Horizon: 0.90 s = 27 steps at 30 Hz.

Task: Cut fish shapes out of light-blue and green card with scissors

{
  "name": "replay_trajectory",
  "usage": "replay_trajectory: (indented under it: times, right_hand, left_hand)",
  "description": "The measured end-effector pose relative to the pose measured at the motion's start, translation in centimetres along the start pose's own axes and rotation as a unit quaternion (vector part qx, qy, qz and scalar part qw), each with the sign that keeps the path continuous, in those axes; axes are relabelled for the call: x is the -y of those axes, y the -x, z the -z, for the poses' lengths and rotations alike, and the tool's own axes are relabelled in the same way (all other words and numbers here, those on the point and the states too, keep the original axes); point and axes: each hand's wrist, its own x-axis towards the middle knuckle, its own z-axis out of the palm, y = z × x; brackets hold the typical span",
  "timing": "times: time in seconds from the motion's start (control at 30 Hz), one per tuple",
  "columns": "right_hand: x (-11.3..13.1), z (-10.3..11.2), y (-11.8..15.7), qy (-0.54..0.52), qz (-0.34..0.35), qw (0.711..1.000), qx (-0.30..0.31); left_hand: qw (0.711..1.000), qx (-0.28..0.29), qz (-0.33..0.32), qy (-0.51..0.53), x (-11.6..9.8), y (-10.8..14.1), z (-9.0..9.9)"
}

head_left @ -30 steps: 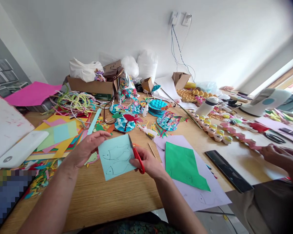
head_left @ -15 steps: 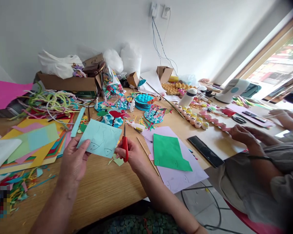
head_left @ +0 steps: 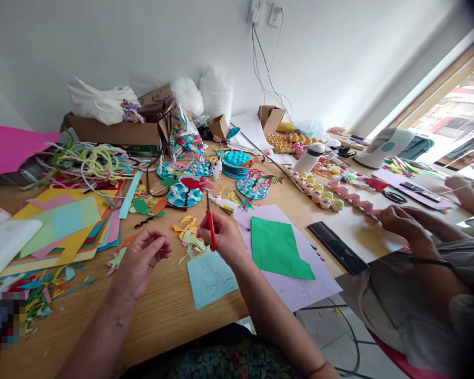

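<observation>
Red-handled scissors (head_left: 210, 231) are held in my right hand (head_left: 223, 239), blades pointing up and away from me. My left hand (head_left: 144, 260) hovers over the table to the left with loosely bent fingers and nothing visible in them. A light blue sheet of paper (head_left: 211, 279) with pencilled outlines lies flat on the table, partly behind my right forearm. Small yellow and green paper scraps (head_left: 189, 237) lie between my hands. A green sheet (head_left: 274, 245) rests on a lilac sheet (head_left: 300, 295) to the right of my right hand.
Stacked coloured paper (head_left: 59, 231) and shredded scraps (head_left: 43, 295) cover the left side. Blue paper crafts (head_left: 185, 196) and a glue bottle (head_left: 225, 204) stand further back. At right, a phone (head_left: 337, 247) lies near a co-worker's hands (head_left: 403, 223).
The light blue sheet has left my left hand and now lies on the table, lower and to the right. My right hand still holds the scissors. The view has shifted slightly.
</observation>
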Motion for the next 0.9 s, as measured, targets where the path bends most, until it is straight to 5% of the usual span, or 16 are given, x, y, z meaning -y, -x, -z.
replay_trajectory:
  times: [0.1, 0.27, 0.43, 0.6, 0.9]
  right_hand:
    - [-1.1, 1.4, 0.6, 0.179, 0.015, 0.981, -0.067]
    - [-1.7, 4.1, 3.6, 0.458, -0.064, 0.885, -0.043]
    - [-2.2, 5.8, 6.0, 0.532, -0.142, 0.833, -0.054]
    - [-2.9, 5.5, 7.1, 0.550, -0.181, 0.814, -0.046]
    - [-3.6, 3.4, 8.1, 0.501, -0.173, 0.845, -0.065]
  left_hand:
    - [0.994, 0.019, 0.013, -0.104, 0.7, -0.2, 0.5]
    - [0.974, 0.095, -0.008, -0.204, 1.7, 0.4, 1.1]
    - [0.976, 0.125, 0.144, -0.102, 3.1, 4.5, 0.3]
    - [0.959, 0.093, 0.266, 0.039, 4.4, 7.9, 1.0]
    - [0.934, 0.106, 0.319, 0.119, 4.7, 7.8, 0.8]
